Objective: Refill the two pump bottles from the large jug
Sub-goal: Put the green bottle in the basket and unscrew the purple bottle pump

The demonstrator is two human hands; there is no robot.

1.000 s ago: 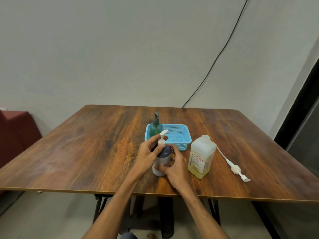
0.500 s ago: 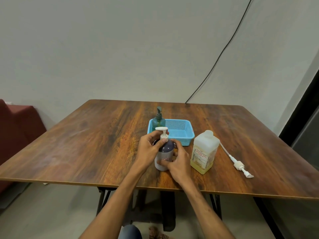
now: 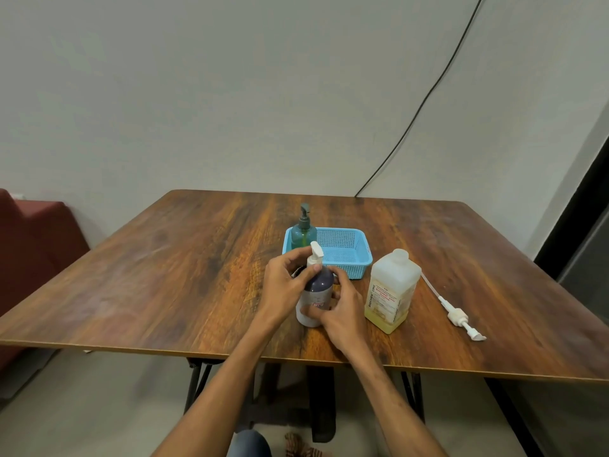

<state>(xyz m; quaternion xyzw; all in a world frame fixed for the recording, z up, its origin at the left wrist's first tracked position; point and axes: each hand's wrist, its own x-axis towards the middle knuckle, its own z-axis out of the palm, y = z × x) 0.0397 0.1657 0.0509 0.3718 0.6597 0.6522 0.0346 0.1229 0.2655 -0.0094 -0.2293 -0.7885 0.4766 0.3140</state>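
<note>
i saw the left hand (image 3: 283, 285) curled round the neck of the purple pump bottle (image 3: 319, 285), the right hand (image 3: 342, 308) gripping it low down. it stood near the front edge of the table (image 3: 164, 275), with the jug (image 3: 392, 291) just beside it.

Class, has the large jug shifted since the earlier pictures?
No: the large jug still stands beside the near right corner of the blue basket.

Your table (image 3: 164, 275) top: wood-grain, smooth, faint sheen; its legs (image 3: 194, 384) look like dark metal. The basket (image 3: 354, 274): blue perforated plastic, matt. The purple bottle (image 3: 318, 285) before you: smooth plastic, slight gloss, white plastic pump head (image 3: 315, 255), small paper label. The green bottle (image 3: 303, 235): translucent, glossy. The jug (image 3: 393, 275): cloudy matt plastic, printed label. The loose pump (image 3: 458, 316): white plastic. The wall (image 3: 230, 94): matt paint.
</note>
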